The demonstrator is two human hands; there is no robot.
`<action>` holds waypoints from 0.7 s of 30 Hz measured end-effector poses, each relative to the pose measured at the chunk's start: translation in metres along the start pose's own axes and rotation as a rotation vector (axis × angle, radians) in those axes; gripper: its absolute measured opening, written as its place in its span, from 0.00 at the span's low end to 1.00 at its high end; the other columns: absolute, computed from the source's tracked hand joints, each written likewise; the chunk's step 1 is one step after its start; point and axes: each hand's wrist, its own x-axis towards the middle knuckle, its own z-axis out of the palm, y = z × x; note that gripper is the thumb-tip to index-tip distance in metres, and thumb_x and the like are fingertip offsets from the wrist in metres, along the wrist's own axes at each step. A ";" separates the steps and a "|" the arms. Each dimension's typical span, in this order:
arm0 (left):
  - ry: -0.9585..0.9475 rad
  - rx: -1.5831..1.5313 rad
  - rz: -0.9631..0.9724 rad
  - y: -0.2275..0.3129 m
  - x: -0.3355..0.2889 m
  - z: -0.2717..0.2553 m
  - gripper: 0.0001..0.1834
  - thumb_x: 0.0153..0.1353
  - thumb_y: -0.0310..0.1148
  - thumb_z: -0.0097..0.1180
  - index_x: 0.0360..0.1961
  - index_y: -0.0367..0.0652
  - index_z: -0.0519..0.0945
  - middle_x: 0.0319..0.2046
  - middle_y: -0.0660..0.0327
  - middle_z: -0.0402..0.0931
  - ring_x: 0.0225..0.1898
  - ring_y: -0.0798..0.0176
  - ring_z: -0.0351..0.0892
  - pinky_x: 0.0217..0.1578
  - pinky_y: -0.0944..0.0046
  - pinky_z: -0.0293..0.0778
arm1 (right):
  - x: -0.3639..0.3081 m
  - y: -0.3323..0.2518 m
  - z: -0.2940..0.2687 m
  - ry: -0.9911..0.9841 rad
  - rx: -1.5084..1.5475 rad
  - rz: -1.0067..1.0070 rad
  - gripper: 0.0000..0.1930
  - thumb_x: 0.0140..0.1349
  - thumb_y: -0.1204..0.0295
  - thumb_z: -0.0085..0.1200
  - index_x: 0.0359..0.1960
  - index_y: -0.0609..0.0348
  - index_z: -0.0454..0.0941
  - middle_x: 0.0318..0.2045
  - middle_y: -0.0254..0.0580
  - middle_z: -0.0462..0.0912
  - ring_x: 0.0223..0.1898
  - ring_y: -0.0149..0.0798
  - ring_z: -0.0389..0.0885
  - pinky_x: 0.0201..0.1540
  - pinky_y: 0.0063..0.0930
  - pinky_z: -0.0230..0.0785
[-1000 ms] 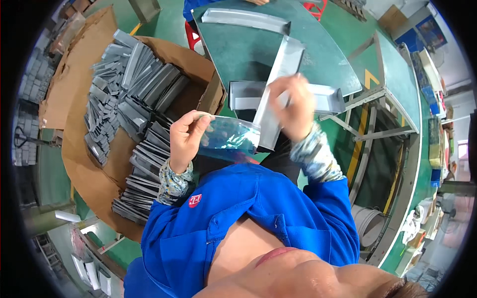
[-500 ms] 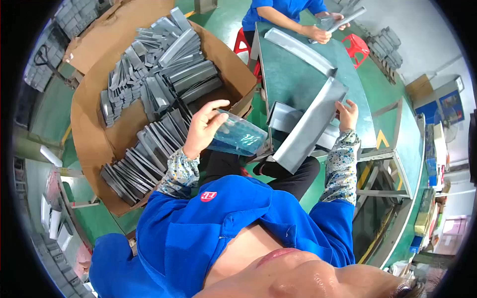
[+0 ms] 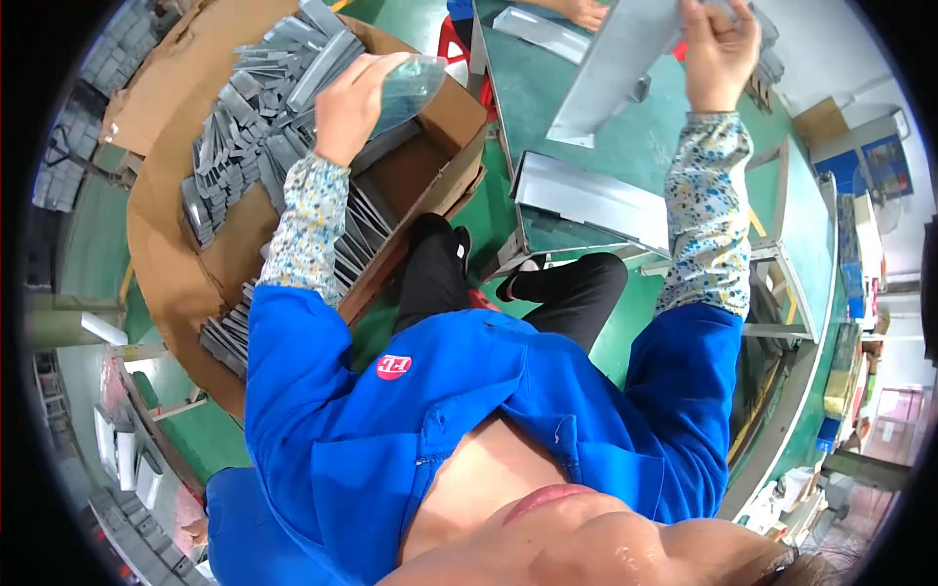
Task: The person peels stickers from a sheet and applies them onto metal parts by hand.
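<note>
Raised over the carton's near right side, my left hand (image 3: 350, 109) pinches a clear, bluish plastic piece (image 3: 414, 86) that looks like a bag or thin sheet. Up over the green table, my right hand (image 3: 721, 57) grips the upper end of a long grey metal channel (image 3: 618, 70), which hangs tilted with its lower end above the tabletop. A second grey channel (image 3: 591, 200) lies at the table's near edge. Another one (image 3: 540, 36) rests toward the table's far side.
A big cardboard carton (image 3: 156, 230) on the left holds many grey metal pieces (image 3: 244, 127) in rows. The green table (image 3: 528, 107) stands ahead to the right. A co-worker's hand (image 3: 586, 14) is at its far edge. A metal-framed bench (image 3: 787, 234) stands on the right.
Both hands have moved up and away from me, the left with the plastic piece toward the carton. My right hand has lifted the metal channel, uncovering the one at the near edge.
</note>
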 end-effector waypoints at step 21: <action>0.238 -0.368 0.114 0.083 0.162 0.060 0.34 0.37 0.66 0.61 0.23 0.40 0.83 0.23 0.54 0.79 0.25 0.49 0.80 0.25 0.54 0.74 | -0.033 0.056 0.022 -0.155 0.116 0.151 0.24 0.63 0.72 0.54 0.59 0.62 0.61 0.28 0.28 0.73 0.30 0.21 0.67 0.33 0.14 0.59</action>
